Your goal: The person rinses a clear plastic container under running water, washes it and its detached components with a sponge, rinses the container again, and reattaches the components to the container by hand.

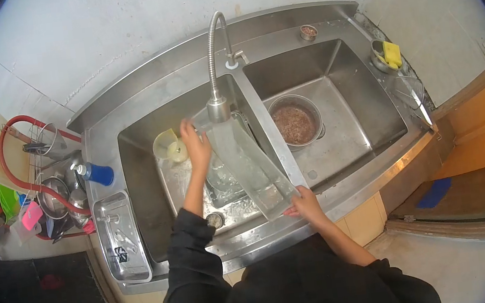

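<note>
A clear plastic container [255, 177] is tilted under the faucet head [218, 109], over the left sink basin. My right hand [305, 205] grips its near corner, fingers closed around the edge. Beside its far left end is my left hand [197, 150], fingers stretched upward and slightly blurred, thumb near the container's side. Lower in the basin, partly hidden behind the tilted container, sits another clear tub [217, 182] with water in it. To the left of my left hand lies a pale yellowish cup [165, 144] with a round pale piece by it.
A metal pot [314, 110] with reddish-brown contents stands in the right basin [351, 102]. A blue soap bottle [99, 174] and a metal tray [105, 238] are at the left. Utensils and a red hose [54, 191] crowd the far left. A yellow sponge [391, 54] rests at the right.
</note>
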Demonstrator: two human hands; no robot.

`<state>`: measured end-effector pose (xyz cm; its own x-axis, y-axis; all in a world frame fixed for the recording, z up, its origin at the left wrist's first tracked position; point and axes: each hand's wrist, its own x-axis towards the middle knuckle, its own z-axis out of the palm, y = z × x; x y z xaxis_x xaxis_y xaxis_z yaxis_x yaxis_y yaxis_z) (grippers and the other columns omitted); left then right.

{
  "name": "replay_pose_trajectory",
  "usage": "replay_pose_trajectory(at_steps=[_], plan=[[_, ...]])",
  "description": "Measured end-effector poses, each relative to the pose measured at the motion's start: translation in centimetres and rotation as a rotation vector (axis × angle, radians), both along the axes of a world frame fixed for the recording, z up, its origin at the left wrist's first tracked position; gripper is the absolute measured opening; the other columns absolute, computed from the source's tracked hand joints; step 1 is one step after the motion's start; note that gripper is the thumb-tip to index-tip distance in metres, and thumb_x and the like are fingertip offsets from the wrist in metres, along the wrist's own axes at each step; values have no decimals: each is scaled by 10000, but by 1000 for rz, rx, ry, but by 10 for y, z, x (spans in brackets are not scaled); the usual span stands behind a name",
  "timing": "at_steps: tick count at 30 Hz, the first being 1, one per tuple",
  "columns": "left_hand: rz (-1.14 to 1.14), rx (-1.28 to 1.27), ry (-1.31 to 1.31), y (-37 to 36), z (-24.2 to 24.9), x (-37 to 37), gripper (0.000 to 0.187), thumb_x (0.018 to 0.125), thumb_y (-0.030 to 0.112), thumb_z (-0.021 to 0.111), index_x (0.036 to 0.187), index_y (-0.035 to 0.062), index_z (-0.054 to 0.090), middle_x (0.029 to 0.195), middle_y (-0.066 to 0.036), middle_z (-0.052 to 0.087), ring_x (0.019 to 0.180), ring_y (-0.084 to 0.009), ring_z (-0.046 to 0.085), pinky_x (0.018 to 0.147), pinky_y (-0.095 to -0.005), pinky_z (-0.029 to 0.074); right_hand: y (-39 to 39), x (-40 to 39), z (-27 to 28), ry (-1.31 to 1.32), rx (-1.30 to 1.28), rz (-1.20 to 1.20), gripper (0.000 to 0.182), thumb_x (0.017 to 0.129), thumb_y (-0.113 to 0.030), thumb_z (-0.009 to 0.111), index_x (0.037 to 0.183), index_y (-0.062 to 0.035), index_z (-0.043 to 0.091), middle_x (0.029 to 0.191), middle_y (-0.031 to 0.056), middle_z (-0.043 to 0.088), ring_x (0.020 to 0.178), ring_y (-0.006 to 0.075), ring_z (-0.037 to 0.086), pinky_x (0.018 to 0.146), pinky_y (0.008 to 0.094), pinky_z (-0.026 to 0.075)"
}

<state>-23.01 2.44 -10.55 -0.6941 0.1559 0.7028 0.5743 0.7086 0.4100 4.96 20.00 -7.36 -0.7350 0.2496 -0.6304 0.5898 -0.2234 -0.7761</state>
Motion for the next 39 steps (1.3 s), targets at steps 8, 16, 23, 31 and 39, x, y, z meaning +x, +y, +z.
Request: replay_pose_trajectory(at_steps=[8,16,23,31,39], plan=[[-498,1664,-1169,60,-24,5,105,850,142,461,921,83,512,752,-63,541,730,-181,536,689,-298,441,-4,6,-9,-30,-82,-42,296,839,-51,357,1131,1,349,963,198,553,670,254,643,550,298,531],[356,414,-483,44,-26,99,502,769,123,578,1203,45,338,1050,-140,486,988,-307,472,897,-407,349,2,2,-14,-48,211,239,294,839,-111,423,1090,15,335,789,208,593,616,266,629,536,330,507],[-166,434,-1445,-2,-76,147,782,724,48,500,1386,122,90,1266,-206,372,1046,-355,475,870,-434,437,14,-86,67,95,1033,786,386,793,-377,540,842,5,577,812,205,606,802,347,590,685,438,464],[-116,79,-1256,-5,-55,136,768,642,16,470,1362,102,216,1126,-234,512,1008,-330,521,846,-364,417,-10,-249,107,492,683,470,726,525,-449,759,1042,18,556,1021,215,583,876,331,595,751,390,472],[-137,173,-1257,-24,-3,109,828,604,-4,471,1375,85,183,1228,-226,445,1061,-315,490,857,-329,400,-18,-263,65,688,976,396,529,588,-342,756,979,-35,576,899,147,589,872,306,560,758,383,439]])
